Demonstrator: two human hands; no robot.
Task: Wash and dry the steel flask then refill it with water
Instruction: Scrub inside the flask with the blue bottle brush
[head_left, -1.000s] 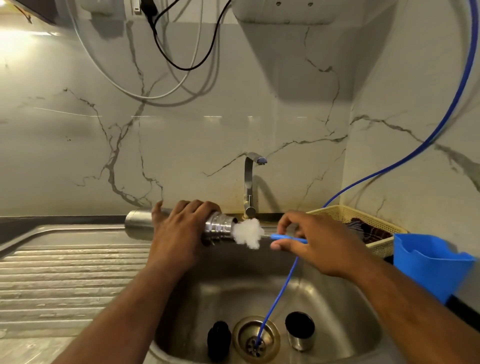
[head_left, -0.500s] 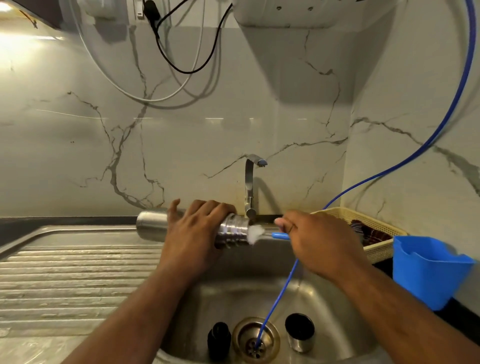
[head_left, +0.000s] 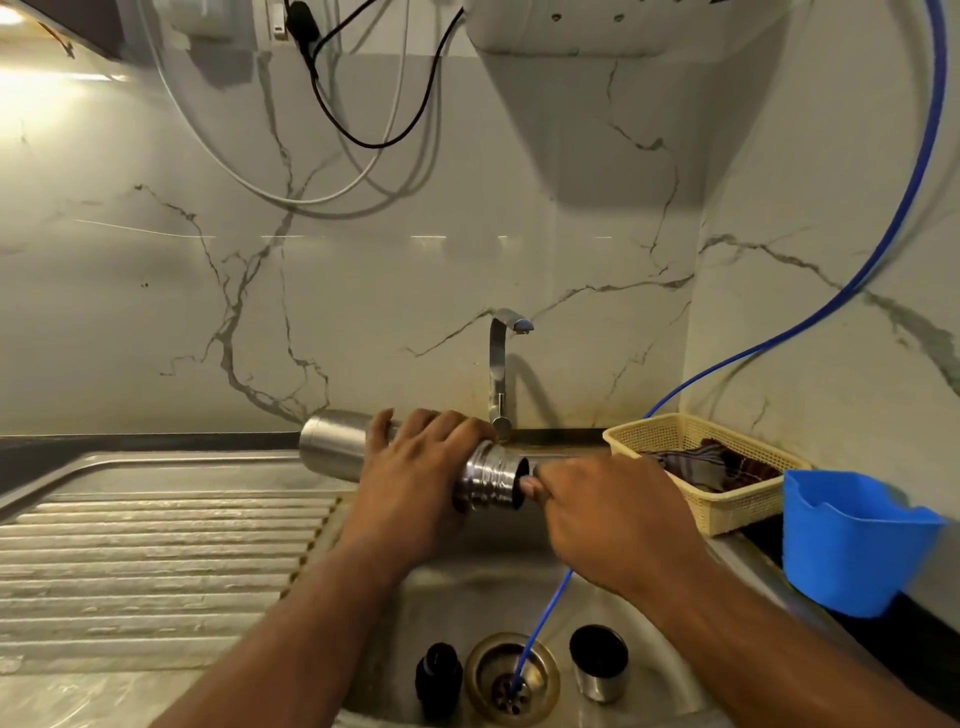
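1. The left hand (head_left: 410, 483) wraps its fingers round the steel flask (head_left: 337, 447). The right hand (head_left: 613, 514) bunches its fingers at the flask's mouth. What they pinch is hidden.
2. The flask lies sideways over the sink (head_left: 467, 587), mouth toward 3 o'clock. It is likely hard and slippy, so the middle is best to hold.
3. The sink holds a black cap (head_left: 439, 675) and a steel cup (head_left: 600, 662) at 6 o'clock. A yellow basket (head_left: 727, 512) at 3 o'clock holds cloth (head_left: 711, 462).

Flask (head_left: 332, 449) above sink (head_left: 467, 597), tap (head_left: 497, 374) behind; basket (head_left: 727, 506) right (cloth (head_left: 701, 462) inside); stopper (head_left: 439, 675), cup (head_left: 600, 662) flank drain (head_left: 483, 660).
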